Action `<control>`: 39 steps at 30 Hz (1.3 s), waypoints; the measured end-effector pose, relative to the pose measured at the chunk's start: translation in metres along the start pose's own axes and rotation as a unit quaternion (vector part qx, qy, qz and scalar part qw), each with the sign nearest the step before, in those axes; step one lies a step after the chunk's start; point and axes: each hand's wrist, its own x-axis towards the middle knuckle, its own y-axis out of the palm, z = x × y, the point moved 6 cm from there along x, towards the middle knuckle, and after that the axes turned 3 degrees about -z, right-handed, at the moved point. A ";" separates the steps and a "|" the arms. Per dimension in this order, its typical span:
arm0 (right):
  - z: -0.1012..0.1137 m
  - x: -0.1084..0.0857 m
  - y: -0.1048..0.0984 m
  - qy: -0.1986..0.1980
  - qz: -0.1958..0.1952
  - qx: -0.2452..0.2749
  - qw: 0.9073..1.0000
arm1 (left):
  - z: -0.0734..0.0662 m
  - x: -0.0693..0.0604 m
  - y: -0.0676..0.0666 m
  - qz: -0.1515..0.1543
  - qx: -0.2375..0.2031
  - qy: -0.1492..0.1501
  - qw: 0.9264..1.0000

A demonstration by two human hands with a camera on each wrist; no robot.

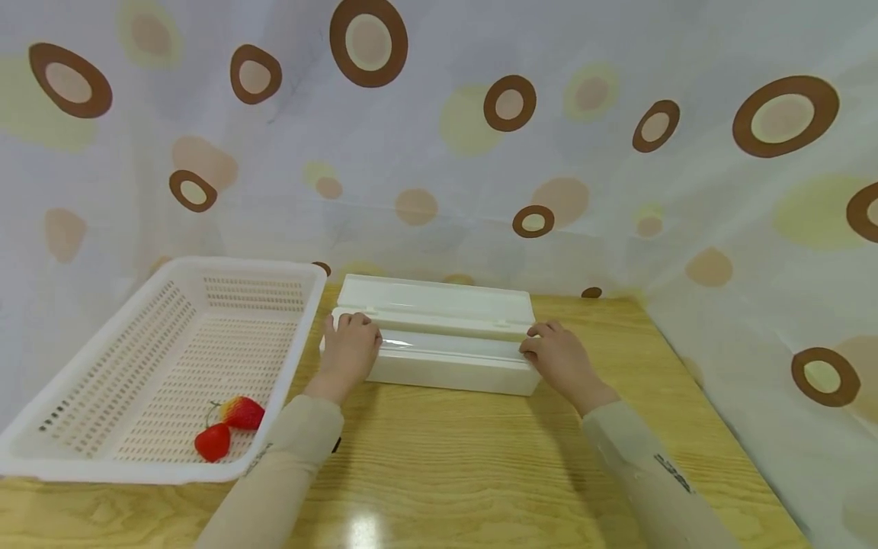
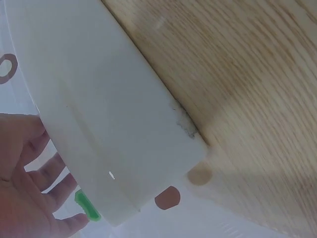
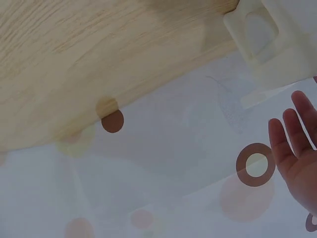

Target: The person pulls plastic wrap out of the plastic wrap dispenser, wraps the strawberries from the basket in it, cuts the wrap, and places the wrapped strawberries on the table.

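Note:
A long white box (image 1: 446,374) stands on the table with its lid (image 1: 435,297) raised at the back. My left hand (image 1: 351,351) grips the box's left end. In the left wrist view its fingers go behind the edge of the white box (image 2: 109,114), and the left hand (image 2: 29,183) has a small green piece (image 2: 87,205) by its fingertips. At the right end, my right hand (image 1: 559,357) holds the upper corner between thumb and fingers. The right wrist view shows the right hand (image 3: 299,153) with several fingers extended beside the box (image 3: 277,64); its thumb is hidden.
A white perforated basket (image 1: 291,366) stands at the left, holding a red and yellow strawberry (image 1: 241,412) and a smaller red fruit (image 1: 213,442). The wooden table (image 1: 446,473) meets a patterned sheet (image 1: 439,152) behind and at the right.

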 end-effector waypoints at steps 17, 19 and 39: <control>-0.018 0.003 0.003 0.139 0.045 0.119 0.982 | 0.002 0.004 0.007 0.036 0.001 -0.017 0.999; -0.019 0.004 0.003 0.149 0.050 0.127 0.979 | 0.003 0.004 0.007 0.035 -0.007 -0.021 0.999; -0.028 0.008 0.002 0.197 0.069 0.174 0.962 | -0.005 0.005 -0.007 -0.070 -0.099 0.060 0.991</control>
